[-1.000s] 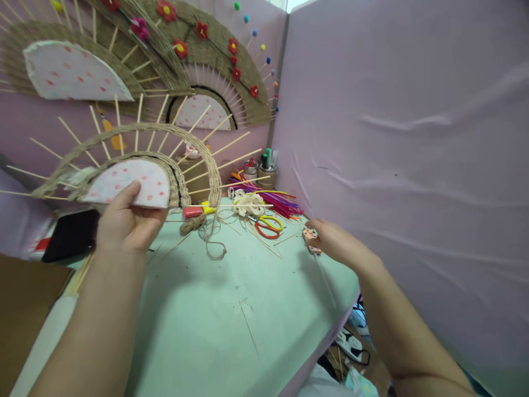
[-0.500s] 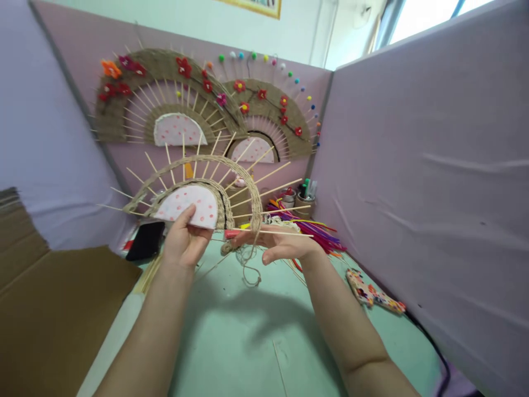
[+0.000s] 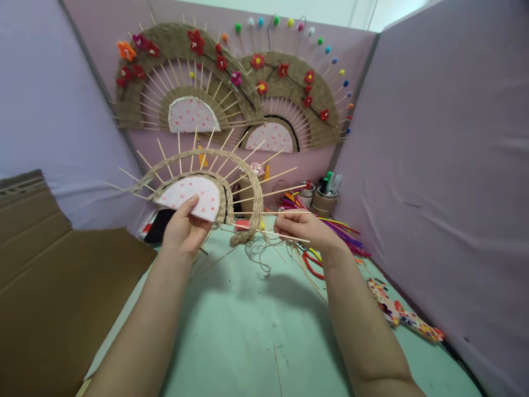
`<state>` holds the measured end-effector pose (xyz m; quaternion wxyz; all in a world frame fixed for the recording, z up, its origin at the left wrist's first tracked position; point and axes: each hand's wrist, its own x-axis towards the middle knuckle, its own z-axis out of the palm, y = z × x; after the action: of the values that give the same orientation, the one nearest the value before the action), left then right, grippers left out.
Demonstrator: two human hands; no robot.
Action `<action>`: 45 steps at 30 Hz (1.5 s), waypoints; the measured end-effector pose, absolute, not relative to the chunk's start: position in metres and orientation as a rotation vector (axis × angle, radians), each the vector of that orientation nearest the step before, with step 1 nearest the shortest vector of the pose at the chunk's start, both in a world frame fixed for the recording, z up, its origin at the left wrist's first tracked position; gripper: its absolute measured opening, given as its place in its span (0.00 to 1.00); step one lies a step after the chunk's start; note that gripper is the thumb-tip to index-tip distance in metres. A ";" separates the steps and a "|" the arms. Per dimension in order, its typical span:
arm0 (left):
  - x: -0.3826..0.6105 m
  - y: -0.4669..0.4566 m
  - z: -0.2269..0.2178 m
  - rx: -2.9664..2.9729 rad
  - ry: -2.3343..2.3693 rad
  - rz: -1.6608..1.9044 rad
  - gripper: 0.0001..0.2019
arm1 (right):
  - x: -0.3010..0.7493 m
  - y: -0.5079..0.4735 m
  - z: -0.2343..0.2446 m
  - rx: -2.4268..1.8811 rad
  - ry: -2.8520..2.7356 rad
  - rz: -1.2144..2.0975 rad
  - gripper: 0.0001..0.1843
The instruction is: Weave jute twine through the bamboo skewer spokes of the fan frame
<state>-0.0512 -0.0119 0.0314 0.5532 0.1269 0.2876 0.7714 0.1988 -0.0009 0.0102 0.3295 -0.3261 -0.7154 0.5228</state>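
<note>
My left hand [image 3: 185,226] grips a half-round woven fan by its white, pink-dotted centre [image 3: 198,193], thumb in front and fingers behind. Thin wooden sticks radiate from that centre through an inner woven border and an outer arched band of brown twine [image 3: 257,193]. Beside the fan's right end, my right hand [image 3: 301,227] is closed in a pinch on twine, close to the lowest sticks; its fingertips partly hide the strand. Below the band hang a small bundle of twine [image 3: 243,237] and a loose, curling strand [image 3: 261,259].
Two larger flowered fans [image 3: 138,116] hang on the pink panel behind. Red-handled scissors [image 3: 313,266], purple pipe cleaners [image 3: 347,237] and a pen holder [image 3: 323,203] lie to the right. Cardboard [image 3: 74,286] stands at left. A patterned piece [image 3: 405,314] rests near the right wall.
My right hand has gone from spread fingers under the fan's right end to a pinch farther right. The left hand keeps its hold. The view has tilted down, uncovering the scissors.
</note>
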 end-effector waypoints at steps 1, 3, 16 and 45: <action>-0.052 -0.012 0.031 0.304 0.687 1.828 0.16 | 0.202 0.000 0.010 -0.860 -1.846 1.370 0.20; -0.052 -0.012 0.030 0.319 0.690 1.825 0.15 | 0.205 0.002 0.009 -0.870 -1.806 1.376 0.19; -0.045 -0.017 0.032 0.311 0.639 1.803 0.16 | 0.178 0.006 -0.005 -0.814 -1.827 1.409 0.19; -0.047 -0.017 0.030 0.301 0.648 1.913 0.14 | 0.136 0.004 -0.020 -0.723 -1.424 1.323 0.13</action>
<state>-0.0465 -0.0166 0.0303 0.5227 0.1256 0.2706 0.7986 0.1361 0.0038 -0.0200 0.5089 -0.3000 -0.5910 0.5493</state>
